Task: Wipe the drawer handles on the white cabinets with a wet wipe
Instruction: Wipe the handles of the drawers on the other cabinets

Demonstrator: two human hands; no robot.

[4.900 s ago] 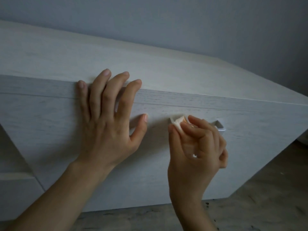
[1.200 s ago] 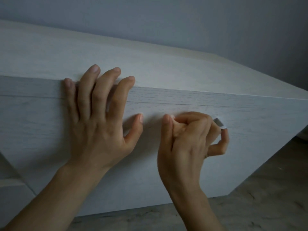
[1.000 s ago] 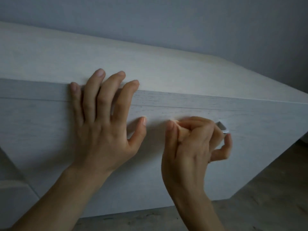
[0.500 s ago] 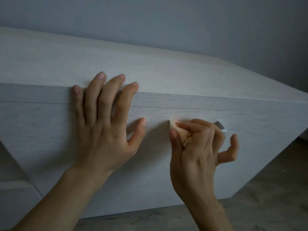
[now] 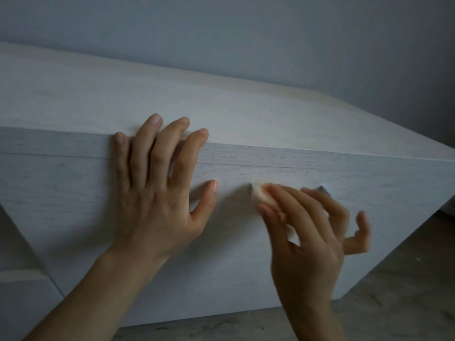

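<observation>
- From my remote seat I see the left hand [image 5: 157,200] spread flat on the drawer front [image 5: 73,193] of the white cabinet [image 5: 369,193]. Its fingers are straight and splayed, the tips lie over the front edge of the cabinet top [image 5: 221,102], and it holds nothing.
- The right hand [image 5: 307,237] is motion-blurred. Its thumb and first fingers pinch a small folded wet wipe [image 5: 261,194], and the little finger sticks out to the right, clear of the work.
- The wet wipe sits at the left end of the drawer handle [image 5: 322,190], touching it. Only the handle's two ends show, because the right hand covers the span between them.
- I judge the step in hand to be the rubbing pass along this one handle. I cannot tell from here how much of the bar is already clean.
- To do it well, I would have the left hand press on the drawer front so the drawer does not slide or rattle under the strokes.
- I would run the wipe the full length from the left end to the right end, then wrap it over the top and under the lip, where finger grease tends to gather.
- The fold is small, so I would watch that the bare fingertips do not drag over the wiped metal and smear it.
- The corners where the handle meets the drawer front need a pinched edge of the wipe, not its flat face.
- A grey wall [image 5: 246,33] stands behind the cabinet, and the floor [image 5: 394,291] shows at the near right.
</observation>
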